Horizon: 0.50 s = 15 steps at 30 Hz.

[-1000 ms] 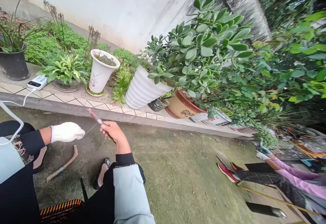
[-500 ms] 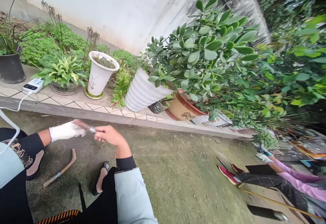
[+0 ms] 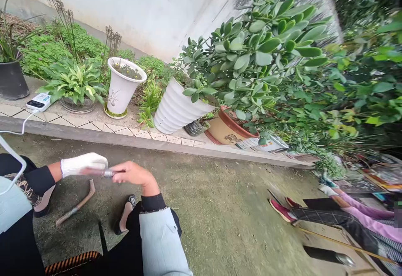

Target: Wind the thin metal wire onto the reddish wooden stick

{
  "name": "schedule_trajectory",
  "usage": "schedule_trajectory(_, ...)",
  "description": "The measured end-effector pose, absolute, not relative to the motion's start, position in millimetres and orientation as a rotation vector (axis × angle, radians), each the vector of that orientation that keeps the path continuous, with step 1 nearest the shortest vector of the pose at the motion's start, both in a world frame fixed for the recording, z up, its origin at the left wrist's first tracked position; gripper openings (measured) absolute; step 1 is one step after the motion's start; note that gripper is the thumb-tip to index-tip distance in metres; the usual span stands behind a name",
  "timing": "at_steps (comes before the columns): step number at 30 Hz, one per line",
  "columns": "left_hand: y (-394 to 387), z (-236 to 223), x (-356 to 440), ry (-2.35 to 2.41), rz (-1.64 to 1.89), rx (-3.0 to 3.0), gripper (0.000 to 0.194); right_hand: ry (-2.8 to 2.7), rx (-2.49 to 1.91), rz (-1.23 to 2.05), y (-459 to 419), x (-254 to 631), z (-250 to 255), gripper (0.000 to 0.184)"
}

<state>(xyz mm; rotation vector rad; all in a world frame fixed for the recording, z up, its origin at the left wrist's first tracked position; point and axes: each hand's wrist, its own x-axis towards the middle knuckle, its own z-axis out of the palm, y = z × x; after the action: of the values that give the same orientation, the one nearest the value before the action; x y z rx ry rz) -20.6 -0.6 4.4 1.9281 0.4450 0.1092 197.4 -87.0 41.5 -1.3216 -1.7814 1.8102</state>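
Observation:
My right hand [image 3: 133, 173], bare, is closed around one end of a short brown stick [image 3: 91, 171] whose middle is bound with shiny pale windings [image 3: 108, 174]. The stick points left, blurred, in front of my left hand [image 3: 86, 163], which wears a white knitted glove. The gloved fingers are bent closed. Half a second or more back a thin string ran from them to the windings; now it is too fine or hidden to see. On the ground below lies a bent wooden stick [image 3: 78, 205] with a wrapped band around its middle.
A tiled ledge [image 3: 97, 126] runs ahead with potted plants, among them a white pot [image 3: 122, 91], a ribbed white pot [image 3: 179, 108] and a brown pot [image 3: 228, 131]. A white device [image 3: 40, 101] with a cable sits there. Another person's red shoe [image 3: 281, 210] is at right.
The stick has swung from pointing up to lying nearly level leftward, crossing the gloved hand. My right hand has lowered and moved slightly left. The view has shifted slightly.

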Motion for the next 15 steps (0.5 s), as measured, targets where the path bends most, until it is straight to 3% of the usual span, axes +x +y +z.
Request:
schedule_trajectory(5, -9.8, -8.8, -17.8, 0.386, 0.075, 1.832, 0.044, -1.385, -1.639, 1.313, -79.7, 206.5, 37.9, 0.025)
schedule_trajectory(11, -14.3, -2.6, -18.2, 0.267, 0.019, 2.042, 0.035, -1.939, -2.305, 0.865, -76.2, 185.8, 24.7, 0.018)
schedule_trajectory(13, -12.8, -1.0, -19.1, 0.283, 0.023, 2.104, 0.034, -2.149, -2.295, 1.088, -77.8, 179.5, 24.2, 0.013)
schedule_trajectory(15, -11.3, 0.2, -19.4, 0.278, 0.038, 2.108, 0.033, -2.257, -1.987, 1.601, -80.2, 180.5, 27.9, 0.012)
